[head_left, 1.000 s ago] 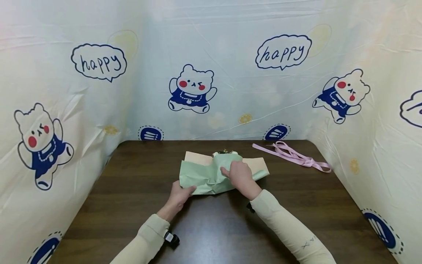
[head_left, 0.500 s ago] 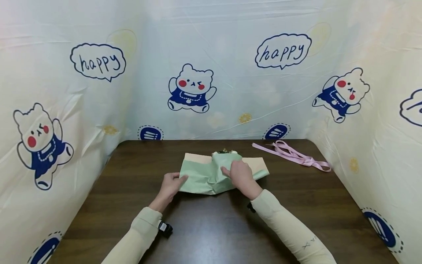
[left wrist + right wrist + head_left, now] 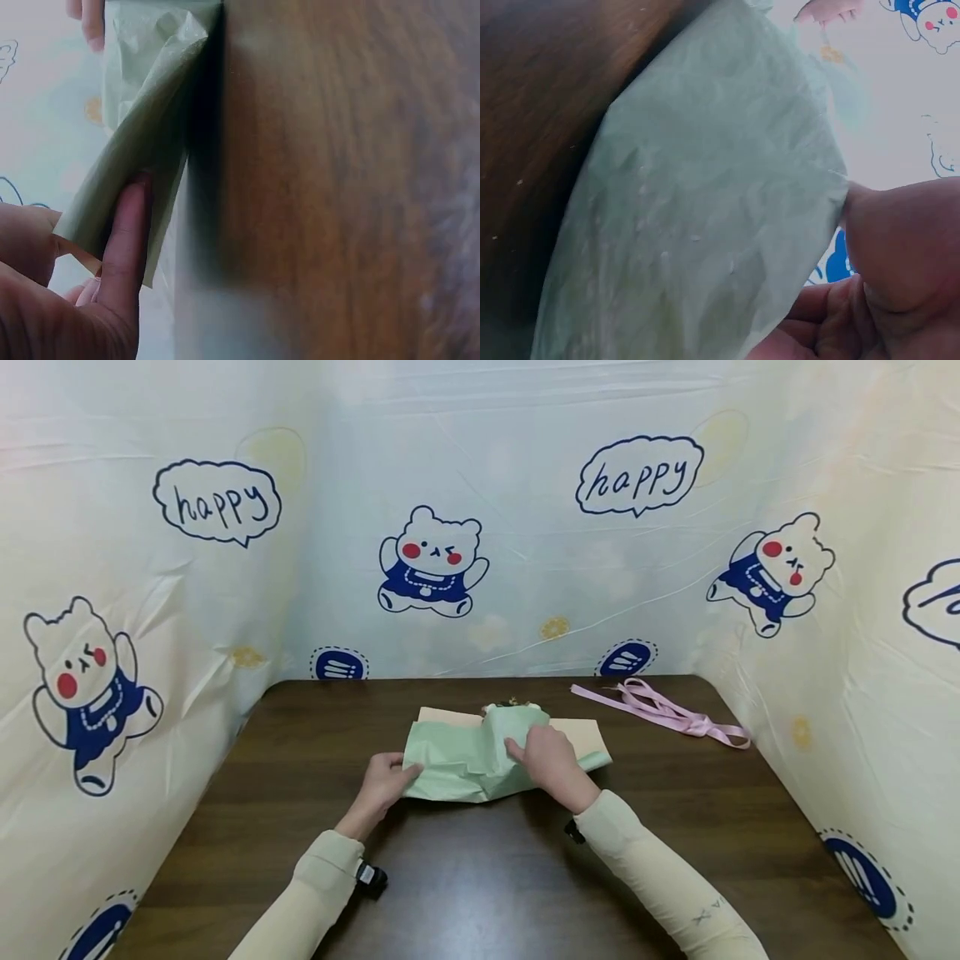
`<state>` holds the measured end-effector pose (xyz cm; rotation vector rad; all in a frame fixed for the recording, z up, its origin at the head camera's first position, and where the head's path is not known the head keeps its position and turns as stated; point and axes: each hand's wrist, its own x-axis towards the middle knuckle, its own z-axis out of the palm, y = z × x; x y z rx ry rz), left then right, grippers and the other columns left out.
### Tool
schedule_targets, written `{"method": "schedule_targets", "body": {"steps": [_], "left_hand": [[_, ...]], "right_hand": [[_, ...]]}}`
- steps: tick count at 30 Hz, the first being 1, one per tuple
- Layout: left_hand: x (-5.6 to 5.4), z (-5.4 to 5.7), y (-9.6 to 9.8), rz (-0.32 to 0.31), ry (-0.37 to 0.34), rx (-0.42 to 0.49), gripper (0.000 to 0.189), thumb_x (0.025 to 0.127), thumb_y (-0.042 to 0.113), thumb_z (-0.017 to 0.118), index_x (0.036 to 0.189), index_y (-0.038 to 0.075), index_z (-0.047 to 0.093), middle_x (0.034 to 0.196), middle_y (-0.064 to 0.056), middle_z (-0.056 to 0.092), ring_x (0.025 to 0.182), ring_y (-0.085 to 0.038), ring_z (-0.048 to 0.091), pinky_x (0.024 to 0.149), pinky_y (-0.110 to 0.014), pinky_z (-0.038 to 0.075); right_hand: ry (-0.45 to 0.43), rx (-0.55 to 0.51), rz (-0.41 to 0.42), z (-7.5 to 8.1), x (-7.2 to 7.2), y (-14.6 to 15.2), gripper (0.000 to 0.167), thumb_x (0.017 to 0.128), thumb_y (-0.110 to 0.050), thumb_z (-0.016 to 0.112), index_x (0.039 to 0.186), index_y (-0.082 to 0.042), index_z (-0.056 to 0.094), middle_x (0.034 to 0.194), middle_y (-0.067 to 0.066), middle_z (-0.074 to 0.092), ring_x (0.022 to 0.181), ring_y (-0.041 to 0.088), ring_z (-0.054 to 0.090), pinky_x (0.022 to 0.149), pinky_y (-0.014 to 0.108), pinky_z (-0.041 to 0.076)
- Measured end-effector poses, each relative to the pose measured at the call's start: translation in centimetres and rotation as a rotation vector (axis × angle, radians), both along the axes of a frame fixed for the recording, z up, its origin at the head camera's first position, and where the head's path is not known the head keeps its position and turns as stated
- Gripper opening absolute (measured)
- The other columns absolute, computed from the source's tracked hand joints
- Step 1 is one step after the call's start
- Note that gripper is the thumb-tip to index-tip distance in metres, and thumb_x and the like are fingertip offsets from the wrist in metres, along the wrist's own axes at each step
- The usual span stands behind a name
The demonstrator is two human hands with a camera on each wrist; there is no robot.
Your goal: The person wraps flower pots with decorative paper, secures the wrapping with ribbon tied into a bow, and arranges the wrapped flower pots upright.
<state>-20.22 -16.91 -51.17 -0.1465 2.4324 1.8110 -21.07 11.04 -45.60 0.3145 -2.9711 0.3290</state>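
A sheet of green wrapping paper [image 3: 450,758], cream on its other face, is folded around a small bunch of flowers [image 3: 513,706] on the table. Only the white and dark tips of the flowers peek over the paper's top edge. My left hand [image 3: 384,785] pinches the paper's left edge between thumb and fingers; the left wrist view shows the thumb [image 3: 126,240] along the folded green sheet. On the right side, my right hand [image 3: 553,764] grips the wrapped middle, its thumb lying over the green fold. The paper hides most of its fingers.
A pink ribbon [image 3: 675,714], loosely knotted, lies at the back right of the brown wooden table [image 3: 480,877]. A pale curtain [image 3: 525,585] printed with bears closes off the back and both sides.
My left hand has shifted left and up, from the paper's lower left corner to its left edge, and the left part looks flatter. My right hand keeps its place.
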Motion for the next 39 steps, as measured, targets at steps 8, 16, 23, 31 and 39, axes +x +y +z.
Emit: {"method": "schedule_targets", "body": {"steps": [8, 16, 23, 31, 39], "left_hand": [[-0.3, 0.6, 0.2, 0.002, 0.026, -0.012, 0.028, 0.097, 0.007, 0.066, 0.118, -0.013, 0.066, 0.091, -0.021, 0.075, 0.068, -0.010, 0.067, 0.059, -0.023, 0.051], [-0.3, 1.0, 0.3, -0.023, 0.037, -0.026, 0.034, 0.096, 0.005, 0.067, 0.123, -0.016, 0.063, 0.101, -0.026, 0.073, 0.078, -0.016, 0.070, 0.064, -0.025, 0.056], [-0.4, 0.8, 0.0, -0.035, 0.034, -0.053, 0.037, 0.096, 0.002, 0.066, 0.127, -0.017, 0.059, 0.108, -0.030, 0.071, 0.086, -0.021, 0.072, 0.068, -0.028, 0.057], [-0.2, 0.9, -0.2, -0.077, 0.010, -0.045, 0.050, 0.097, 0.017, 0.070, 0.137, -0.009, 0.054, 0.110, -0.026, 0.071, 0.084, -0.019, 0.070, 0.068, -0.029, 0.057], [0.0, 0.7, -0.4, -0.149, -0.022, -0.054, 0.088, 0.082, -0.001, 0.082, 0.154, -0.002, 0.033, 0.104, -0.025, 0.071, 0.079, -0.022, 0.071, 0.066, -0.034, 0.060]], "right_hand": [[-0.092, -0.017, -0.018, 0.2, 0.2, -1.2, 0.072, 0.099, -0.066, 0.048, 0.049, -0.015, 0.040, 0.048, -0.001, 0.037, 0.045, 0.018, 0.046, 0.046, 0.034, 0.042], [-0.090, 0.085, -0.077, 0.1, -0.1, -2.4, 0.063, 0.079, -0.067, 0.072, 0.061, -0.011, 0.053, 0.063, 0.003, 0.052, 0.061, 0.020, 0.058, 0.050, 0.033, 0.049], [-0.095, 0.085, -0.120, -0.2, -0.2, -2.6, 0.057, 0.080, -0.062, 0.069, 0.059, -0.010, 0.054, 0.064, 0.005, 0.054, 0.061, 0.022, 0.059, 0.052, 0.034, 0.050], [-0.095, 0.109, -0.130, -0.1, 0.0, -2.7, 0.068, 0.080, -0.074, 0.067, 0.055, -0.012, 0.051, 0.057, 0.003, 0.051, 0.054, 0.018, 0.055, 0.048, 0.032, 0.047], [-0.132, 0.127, -0.108, -0.1, -0.1, -2.7, 0.068, 0.070, -0.074, 0.076, 0.064, -0.010, 0.055, 0.068, 0.004, 0.054, 0.068, 0.021, 0.060, 0.055, 0.033, 0.050]]}}
